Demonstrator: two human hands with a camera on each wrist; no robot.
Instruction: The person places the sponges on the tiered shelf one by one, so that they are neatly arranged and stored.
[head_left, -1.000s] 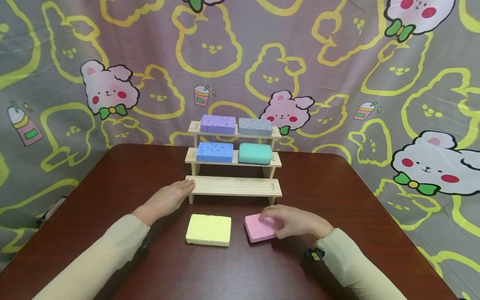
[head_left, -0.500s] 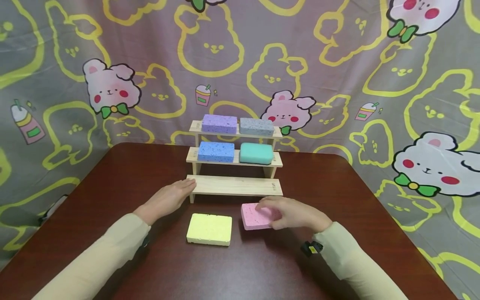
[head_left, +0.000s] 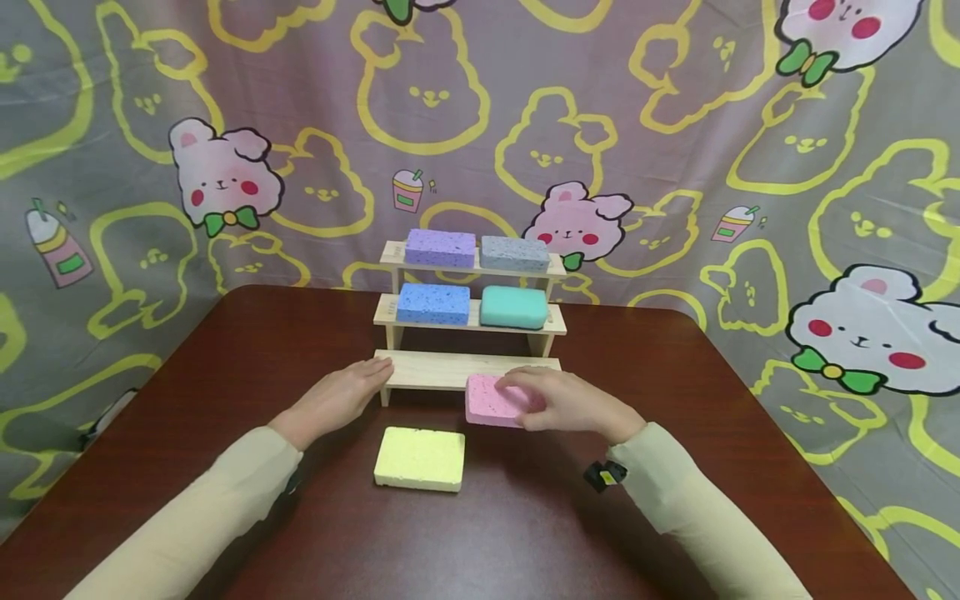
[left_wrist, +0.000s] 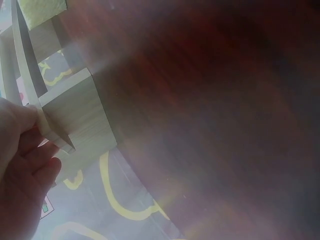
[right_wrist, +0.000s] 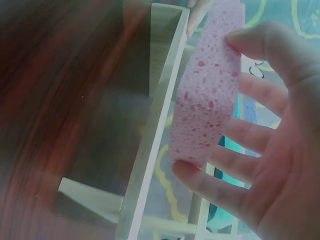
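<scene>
A pink sponge (head_left: 487, 402) is pinched between the thumb and fingers of my right hand (head_left: 577, 402), held up in front of the lowest step of a wooden three-step stand (head_left: 427, 368). In the right wrist view the porous pink sponge (right_wrist: 207, 95) spans from thumb to fingers, with the board edge behind it. My left hand (head_left: 337, 402) is at the left end of that lowest step. Seen from the left wrist, the fingers of the left hand (left_wrist: 22, 175) curl round the end of the board (left_wrist: 55, 135). A yellow sponge (head_left: 420, 458) lies flat on the table before the stand.
Purple (head_left: 440, 248) and grey sponges (head_left: 514, 253) sit on the top step. The middle step bears a blue sponge (head_left: 433, 303) and a teal sponge (head_left: 513, 307). A cartoon-printed cloth (head_left: 300, 100) hangs behind the dark wooden table (head_left: 525, 533).
My right hand has lifted the pink sponge off the table and carried it forward and slightly left, to the stand's lowest step. The left hand has stayed in place.
</scene>
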